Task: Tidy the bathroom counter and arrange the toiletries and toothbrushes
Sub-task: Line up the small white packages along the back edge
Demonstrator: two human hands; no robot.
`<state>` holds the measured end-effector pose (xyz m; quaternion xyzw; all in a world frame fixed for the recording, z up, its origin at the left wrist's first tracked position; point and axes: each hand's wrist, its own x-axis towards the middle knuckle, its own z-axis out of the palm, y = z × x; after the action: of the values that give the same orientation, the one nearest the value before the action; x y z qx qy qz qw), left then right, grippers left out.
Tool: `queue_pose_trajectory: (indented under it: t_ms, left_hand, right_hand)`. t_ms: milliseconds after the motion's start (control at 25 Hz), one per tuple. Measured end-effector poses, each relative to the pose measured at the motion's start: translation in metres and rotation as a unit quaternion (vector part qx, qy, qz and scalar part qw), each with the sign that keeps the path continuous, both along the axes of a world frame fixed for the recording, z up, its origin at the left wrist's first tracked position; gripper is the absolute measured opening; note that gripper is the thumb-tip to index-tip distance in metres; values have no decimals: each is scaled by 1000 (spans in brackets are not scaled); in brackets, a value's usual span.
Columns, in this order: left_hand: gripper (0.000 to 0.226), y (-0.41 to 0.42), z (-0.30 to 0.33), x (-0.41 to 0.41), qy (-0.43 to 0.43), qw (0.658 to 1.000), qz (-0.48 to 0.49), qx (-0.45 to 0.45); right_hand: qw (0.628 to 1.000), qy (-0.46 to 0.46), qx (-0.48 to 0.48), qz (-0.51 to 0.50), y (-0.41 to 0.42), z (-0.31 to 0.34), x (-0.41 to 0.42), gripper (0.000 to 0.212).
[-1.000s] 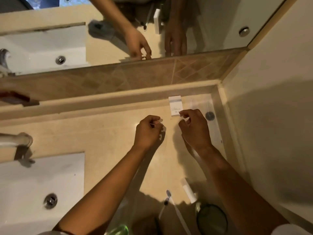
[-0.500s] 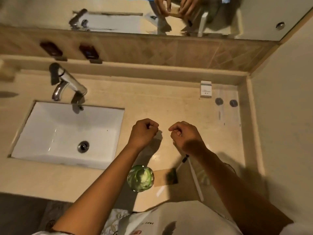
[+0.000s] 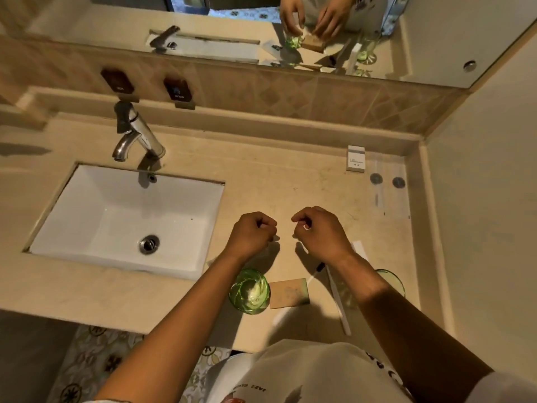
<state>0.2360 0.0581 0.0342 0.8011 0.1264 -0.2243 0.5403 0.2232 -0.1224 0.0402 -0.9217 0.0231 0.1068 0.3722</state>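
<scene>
**A:** Scanning left to right. White sink [image 3: 87, 228] sunk into the surface [image 3: 261, 184], chrome tap [image 3: 136, 135] behind it. Then left hand [image 3: 251, 235] and right hand [image 3: 322, 235], both hovering mid-surface, fingers curled in, a small gap between them. Pinching something tiny and pale, maybe a thin clear wrapper stretched across? Too small to call.

**B:** Agreed, can't tell what's in there, just curled tight on some little sliver each. Task-wise, looks barely underway. Plenty left loose near the front edge.

**A:** Yep. Green glass [image 3: 250, 290] under the left forearm, upright, something pale inside. Just beside it a flat tan card or soap packet [image 3: 289, 292], lying flat. Next a dark-tipped stick [image 3: 318, 269], probably a toothbrush, then a long white toothbrush-like handle [image 3: 338, 301] lying diagonally, not in any glass.

**B:** Second green glass [image 3: 392, 282] half hidden behind the right forearm too. Further back right: small white box [image 3: 355, 158] standing against the ledge, two dark round caps [image 3: 387, 180] beside it on a clear sheet.

**A:** So back corner looks sorted-ish, front right still scattered. Brushes into glasses still to do, probably.
</scene>
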Motion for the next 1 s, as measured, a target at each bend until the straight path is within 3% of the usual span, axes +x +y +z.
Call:
queue_pose_trajectory:
  t_ms: [240, 480, 640, 840, 960, 1000]
  left_hand:
    - [11, -81, -10, 12, 32, 990, -139, -6]
    - [36, -148, -28, 10, 63, 960, -270, 30]
    - [45, -161, -40, 7, 50, 953, -293, 54]
    - [40, -156, -47, 16, 51, 957, -281, 61]
    - [33, -146, -45, 30, 44, 964, -257, 51]
    - [32, -142, -45, 36, 36, 967, -249, 45]
  right_hand:
    - [986, 24, -106, -129, -66, -3, -14, 40]
    - [971, 145, -136, -134, -105, -18, -29, 59]
    - [974, 144, -116, -134, -113, -20, -30, 51]
    - [974, 114, -83, -180, -122, -29, -22, 41]
    - [978, -8, -136, -155, -125, -26, -10, 23]
    - [985, -23, -105, -134, -125, -28, -5, 16]
